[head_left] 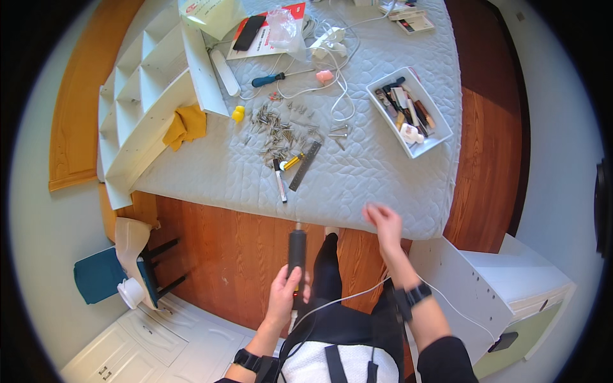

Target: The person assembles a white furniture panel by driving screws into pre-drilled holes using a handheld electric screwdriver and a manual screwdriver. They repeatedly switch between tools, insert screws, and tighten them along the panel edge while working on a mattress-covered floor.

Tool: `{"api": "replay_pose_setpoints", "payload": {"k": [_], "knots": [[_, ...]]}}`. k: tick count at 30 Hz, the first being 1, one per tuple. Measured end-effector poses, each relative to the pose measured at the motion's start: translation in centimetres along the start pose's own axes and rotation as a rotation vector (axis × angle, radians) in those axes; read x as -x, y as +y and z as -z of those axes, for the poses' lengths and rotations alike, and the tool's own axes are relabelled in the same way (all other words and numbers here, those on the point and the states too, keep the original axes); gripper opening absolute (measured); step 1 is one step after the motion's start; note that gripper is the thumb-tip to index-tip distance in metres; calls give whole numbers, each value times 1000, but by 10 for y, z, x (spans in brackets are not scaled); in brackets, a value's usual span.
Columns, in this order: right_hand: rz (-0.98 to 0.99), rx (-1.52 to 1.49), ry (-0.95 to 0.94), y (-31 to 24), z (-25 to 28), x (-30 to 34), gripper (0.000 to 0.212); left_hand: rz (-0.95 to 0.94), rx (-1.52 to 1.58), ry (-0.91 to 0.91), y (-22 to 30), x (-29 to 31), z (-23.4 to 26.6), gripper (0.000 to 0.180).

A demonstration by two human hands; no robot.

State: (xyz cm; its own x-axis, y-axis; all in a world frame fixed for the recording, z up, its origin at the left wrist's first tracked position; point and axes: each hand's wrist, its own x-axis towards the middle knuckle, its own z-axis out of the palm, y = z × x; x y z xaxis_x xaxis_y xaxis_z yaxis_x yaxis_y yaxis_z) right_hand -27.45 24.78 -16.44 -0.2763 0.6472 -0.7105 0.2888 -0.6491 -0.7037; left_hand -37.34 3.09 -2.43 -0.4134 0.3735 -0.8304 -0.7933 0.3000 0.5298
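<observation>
My left hand (287, 295) is wrapped round a black cordless-style screwdriver (297, 250), held upright in front of my legs. Its metal tip points toward the bed edge, a small red light glows on it, and a cable runs from its lower end. My right hand (385, 226) hovers at the front edge of the bed with its fingers bent together; the fingertips are blurred, and what they pinch, if anything, does not show. Beyond both hands, a pile of screws (279, 131) lies on the grey quilted cover, beside a marker (280, 182), a yellow-handled tool (293, 161) and a dark ruler (305, 166).
A white compartment shelf (147, 83) with an orange cloth (186, 126) lies at the left. Around the quilt are a blue-handled screwdriver (268, 80), a power strip (328, 42) and a white box (426, 147) of small items. A white cabinet (469, 287) stands at my right.
</observation>
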Motion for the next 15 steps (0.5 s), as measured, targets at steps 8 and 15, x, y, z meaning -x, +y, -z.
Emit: {"api": "replay_pose_setpoints", "payload": {"k": [8,15], "knots": [[389,393,88,-8,-80,-177,15,145,39,13,5,-40,49,24],[614,358,196,-15,-68,-189,25,287,-6,-48,-1,-46,56,23]]}}
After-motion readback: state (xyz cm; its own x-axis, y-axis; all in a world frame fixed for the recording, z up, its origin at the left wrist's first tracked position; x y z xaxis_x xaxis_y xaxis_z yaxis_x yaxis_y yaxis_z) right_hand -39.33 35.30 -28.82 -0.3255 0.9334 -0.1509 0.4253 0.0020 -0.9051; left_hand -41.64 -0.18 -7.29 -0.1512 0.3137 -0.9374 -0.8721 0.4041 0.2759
